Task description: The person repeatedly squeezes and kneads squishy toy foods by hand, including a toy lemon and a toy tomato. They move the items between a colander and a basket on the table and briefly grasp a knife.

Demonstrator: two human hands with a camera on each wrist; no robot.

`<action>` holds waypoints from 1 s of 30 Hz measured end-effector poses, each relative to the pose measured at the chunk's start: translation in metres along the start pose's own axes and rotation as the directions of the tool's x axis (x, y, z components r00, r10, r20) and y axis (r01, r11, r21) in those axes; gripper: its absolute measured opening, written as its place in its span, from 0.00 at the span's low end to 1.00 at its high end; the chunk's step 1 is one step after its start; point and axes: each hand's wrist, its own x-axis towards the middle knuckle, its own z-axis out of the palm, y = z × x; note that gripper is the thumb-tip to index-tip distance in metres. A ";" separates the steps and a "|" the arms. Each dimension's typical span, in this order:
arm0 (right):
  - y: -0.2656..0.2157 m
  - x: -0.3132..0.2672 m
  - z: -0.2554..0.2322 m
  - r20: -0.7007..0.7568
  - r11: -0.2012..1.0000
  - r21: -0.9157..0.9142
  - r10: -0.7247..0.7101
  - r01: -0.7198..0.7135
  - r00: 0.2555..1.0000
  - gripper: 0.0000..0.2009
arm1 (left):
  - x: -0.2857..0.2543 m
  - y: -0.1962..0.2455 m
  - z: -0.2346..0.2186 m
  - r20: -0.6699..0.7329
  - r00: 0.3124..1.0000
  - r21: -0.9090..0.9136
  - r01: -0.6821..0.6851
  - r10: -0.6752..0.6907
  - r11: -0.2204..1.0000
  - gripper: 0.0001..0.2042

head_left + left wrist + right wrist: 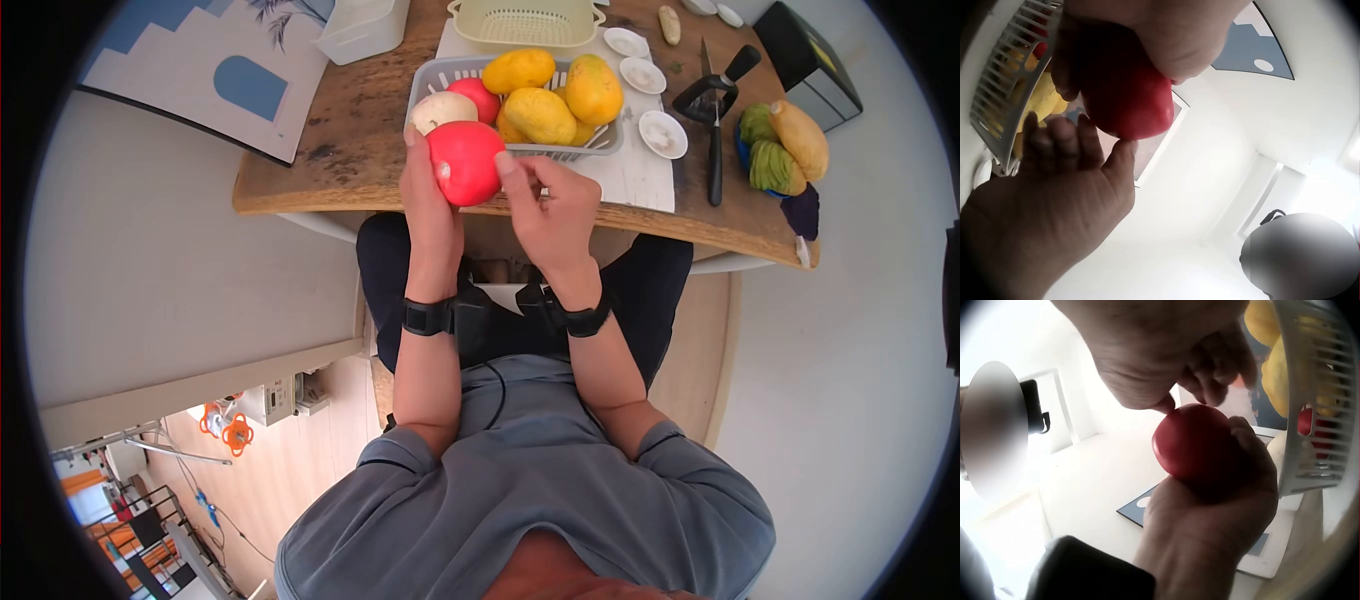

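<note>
My left hand [432,205] holds a round, smooth, pinkish-red vegetable or fruit [463,165] over the table's front edge. A small pale spot marks its side. In the right wrist view, the fingers of that hand wrap the red round thing [1194,444] from below. From the other side my right hand [556,208] meets it, thumb tip against its surface and the other fingers loosely bent. The left wrist view shows the right hand [1072,194] with its thumb at the edge of the red round thing [1129,100]; the left hand partly covers it.
Just beyond stands a grey slatted basket [600,148] with several yellow fruits [540,115], a white round one [444,112] and another red one [474,99]. To the right are small white dishes [662,134], a knife [715,160] and a yellow squash [800,140].
</note>
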 end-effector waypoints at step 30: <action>0.008 0.008 -0.006 -0.242 0.887 0.447 0.242 -0.114 0.940 0.14 | -0.023 0.002 0.025 0.455 0.889 0.466 -0.276 0.039 0.841 0.26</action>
